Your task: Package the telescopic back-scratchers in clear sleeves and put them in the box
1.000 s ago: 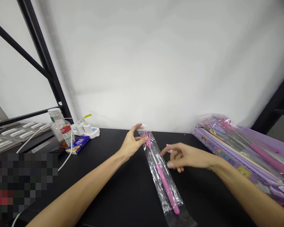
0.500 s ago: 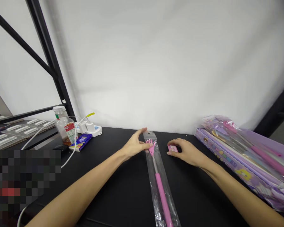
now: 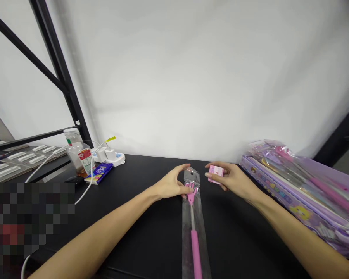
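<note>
A pink back scratcher (image 3: 196,248) with a metal shaft and a hand-shaped head lies in a clear plastic sleeve, pointing away from me. My left hand (image 3: 176,184) grips it at the head, thumb on top of the sleeve and fingers at its left edge. The sleeve's hang-hole end (image 3: 191,175) tilts up a little. Right of the sleeve, my right hand (image 3: 235,180) holds a small pink-and-white printed card or stack of cards (image 3: 216,173) between thumb and fingers, just above the black table. How many cards there are I cannot tell.
On the right, a purple cartoon-printed box (image 3: 279,190) holds several bagged back scratchers (image 3: 311,174). To the left stand a glass bottle (image 3: 78,153), a blue packet (image 3: 101,172) and a white power strip (image 3: 118,159) with a cable. A white wall rises behind the black table (image 3: 139,232).
My right hand has lifted the pink card off the table and turned it up. My left hand has drawn the sleeve's top end slightly toward me and to the right.
</note>
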Tool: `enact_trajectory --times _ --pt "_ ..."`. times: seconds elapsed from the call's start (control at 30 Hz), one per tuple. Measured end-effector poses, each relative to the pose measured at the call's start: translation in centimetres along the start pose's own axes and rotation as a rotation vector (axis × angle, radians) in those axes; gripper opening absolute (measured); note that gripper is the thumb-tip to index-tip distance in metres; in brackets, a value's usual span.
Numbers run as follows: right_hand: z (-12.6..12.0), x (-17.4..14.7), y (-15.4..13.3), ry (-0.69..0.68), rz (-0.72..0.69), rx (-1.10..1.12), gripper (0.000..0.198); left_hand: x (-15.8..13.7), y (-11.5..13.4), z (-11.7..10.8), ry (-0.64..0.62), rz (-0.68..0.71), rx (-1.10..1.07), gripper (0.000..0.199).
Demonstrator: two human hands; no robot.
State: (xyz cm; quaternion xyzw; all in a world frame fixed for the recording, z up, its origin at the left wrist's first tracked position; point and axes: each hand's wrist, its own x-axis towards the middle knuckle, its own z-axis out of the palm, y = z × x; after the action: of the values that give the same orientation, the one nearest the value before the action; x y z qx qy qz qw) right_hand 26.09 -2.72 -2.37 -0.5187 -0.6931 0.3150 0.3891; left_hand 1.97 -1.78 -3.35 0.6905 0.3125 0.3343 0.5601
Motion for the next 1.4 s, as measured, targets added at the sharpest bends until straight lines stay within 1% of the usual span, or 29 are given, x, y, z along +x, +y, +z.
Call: enact_trajectory --times 0.1,0.17,0.23,0.3,0.33,0.43,0.47,0.53,0.67,0.73,0.8,0.87,0.93,1.0,1.13,1.4 --pt "0.3 -0.4 -1.2 -0.015 0.006 0.048 0.053 -0.1 0.2 0.3 -0.019 -0.013 0.031 0.088" --pt "0.3 -0.6 -1.7 -0.057 0.024 0.077 0.055 -0.2 0.2 0.4 -0.035 -0.032 0.053 0.091" --pt "0.4 -0.7 -1.8 -0.091 0.03 0.13 0.062 -0.2 0.1 0.3 -0.055 -0.042 0.066 0.094" --pt "0.3 -0.7 -1.6 -0.09 0.028 0.187 0.067 -0.2 -0.1 0.3 -0.081 -0.032 0.074 0.095" --pt "0.3 -0.6 -1.5 -0.081 0.025 0.206 0.063 -0.1 -0.1 0.2 -0.089 -0.02 0.077 0.095" --pt "0.2 -0.3 -1.0 -0.038 0.006 0.214 0.039 -0.2 -0.2 0.3 -0.077 0.014 0.09 0.094" --pt "0.2 -0.3 -1.0 -0.027 -0.001 0.208 0.035 -0.2 -0.2 0.3 -0.066 0.021 0.091 0.094" --pt "0.2 -0.2 -0.9 -0.012 -0.002 0.197 0.034 -0.2 -0.1 0.4 -0.057 0.034 0.094 0.093" --pt "0.3 -0.2 -1.0 0.011 -0.014 0.187 0.035 -0.3 0.1 0.5 -0.08 0.064 0.123 0.092" --pt "0.4 -0.2 -1.0 0.023 -0.039 0.141 0.034 -0.3 0.1 0.5 -0.096 0.077 0.138 0.092" --pt "0.5 -0.2 -1.0 0.04 -0.102 0.044 0.03 -0.2 0.0 0.4 -0.116 0.085 0.145 0.093" --pt "0.8 -0.3 -1.1 0.073 -0.209 -0.062 0.024 -0.2 0.0 0.4 -0.134 0.087 0.147 0.093" --pt "1.0 -0.3 -1.1 0.113 -0.283 -0.102 0.021 -0.3 0.0 0.3 -0.152 0.092 0.149 0.093" --pt "1.1 -0.4 -1.1 0.141 -0.277 -0.056 0.019 -0.3 0.1 0.3 -0.17 0.102 0.157 0.094" --pt "1.0 -0.3 -0.9 0.122 -0.221 0.075 0.02 -0.4 0.0 0.4 -0.199 0.128 0.162 0.094" --pt "0.7 0.1 -0.3 0.19 -0.24 0.066 0.02 -0.3 -0.2 0.5 -0.182 0.188 0.133 0.094"
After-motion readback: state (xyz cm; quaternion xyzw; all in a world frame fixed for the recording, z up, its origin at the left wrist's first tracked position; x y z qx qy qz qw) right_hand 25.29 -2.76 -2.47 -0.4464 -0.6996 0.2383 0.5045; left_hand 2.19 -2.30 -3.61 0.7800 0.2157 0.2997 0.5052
